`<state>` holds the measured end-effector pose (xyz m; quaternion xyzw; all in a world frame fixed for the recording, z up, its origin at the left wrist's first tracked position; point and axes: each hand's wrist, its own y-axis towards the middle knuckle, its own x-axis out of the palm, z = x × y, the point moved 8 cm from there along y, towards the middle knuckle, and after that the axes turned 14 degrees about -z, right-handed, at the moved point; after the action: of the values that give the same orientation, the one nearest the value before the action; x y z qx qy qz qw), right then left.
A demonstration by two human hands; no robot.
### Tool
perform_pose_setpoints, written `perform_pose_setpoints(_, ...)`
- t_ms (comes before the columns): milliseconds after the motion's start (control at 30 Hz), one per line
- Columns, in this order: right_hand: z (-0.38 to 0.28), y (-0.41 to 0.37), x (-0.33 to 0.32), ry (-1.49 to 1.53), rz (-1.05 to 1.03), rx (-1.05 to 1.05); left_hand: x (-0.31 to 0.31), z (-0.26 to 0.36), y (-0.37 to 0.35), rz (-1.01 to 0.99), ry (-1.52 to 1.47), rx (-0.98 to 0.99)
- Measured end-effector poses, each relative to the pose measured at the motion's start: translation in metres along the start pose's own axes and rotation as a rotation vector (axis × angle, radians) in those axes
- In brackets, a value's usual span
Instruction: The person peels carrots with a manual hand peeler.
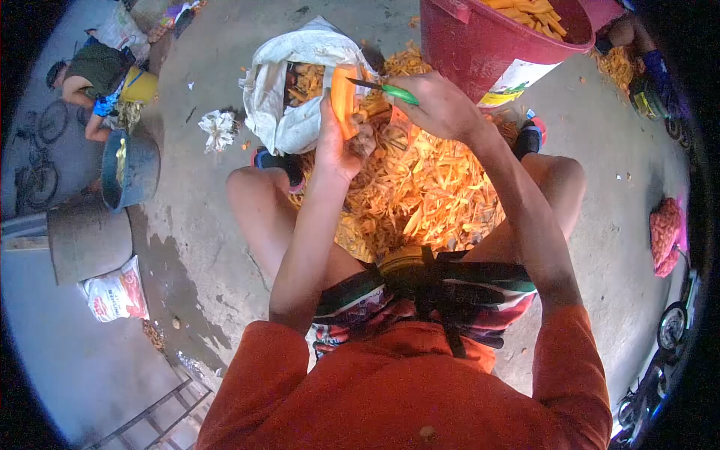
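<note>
My left hand [339, 148] holds an upright orange piece [343, 101], its fingers wrapped around the lower part. In my right hand [435, 103] is a knife with a green handle [401, 94]; its dark blade points left, with the tip at the upper part of the orange piece. Below both hands a heap of orange peelings [420, 195] spreads between my legs. Just behind my left hand lies an open white sack [289, 124] with brownish and orange pieces inside.
A red tub [465, 52] with peeled orange pieces stands at the upper right. Crumpled white plastic [218, 130] lies left of the sack. Another person [94, 73] bends over a dark tub [120, 171] at the far left. A red net sack [664, 236] lies far right.
</note>
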<state>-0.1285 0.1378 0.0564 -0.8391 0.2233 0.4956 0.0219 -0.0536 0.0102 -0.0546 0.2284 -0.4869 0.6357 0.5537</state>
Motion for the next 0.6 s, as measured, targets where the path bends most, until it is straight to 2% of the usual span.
perform_pose_setpoints(33, 0.003, -0.001, 0.003, 0.004, -0.005, 0.002, 0.005, 0.006, -0.003, 0.006, 0.173, 0.054)
perform_pose_setpoints(100, 0.004, 0.002, 0.000, 0.065, 0.046, -0.032, 0.008, 0.011, -0.004, 0.055, 0.265, 0.092)
perform_pose_setpoints(167, 0.002, 0.003, -0.002, 0.047, 0.038, -0.047, 0.012, 0.022, -0.005, 0.085, 0.497, 0.173)
perform_pose_setpoints(267, -0.003, 0.002, -0.003, 0.031, 0.023, -0.037, -0.001, 0.029, 0.001, 0.113, 0.598, 0.218)
perform_pose_setpoints(300, -0.004, 0.002, -0.002, 0.033, 0.017, -0.018, 0.003, 0.027, 0.000, 0.112, 0.599, 0.217)
perform_pose_setpoints(367, -0.008, 0.003, 0.000, 0.032, 0.026, -0.013, 0.012, 0.033, -0.009, 0.161, 0.648, 0.341)
perform_pose_setpoints(500, -0.009, 0.002, 0.000, 0.002, 0.102, -0.027, 0.022, 0.032, -0.014, 0.249, 0.739, 0.385)
perform_pose_setpoints(600, 0.039, 0.005, 0.025, 0.052, 0.000, 0.043, 0.023, 0.038, -0.019, 0.298, 0.701, 0.492)
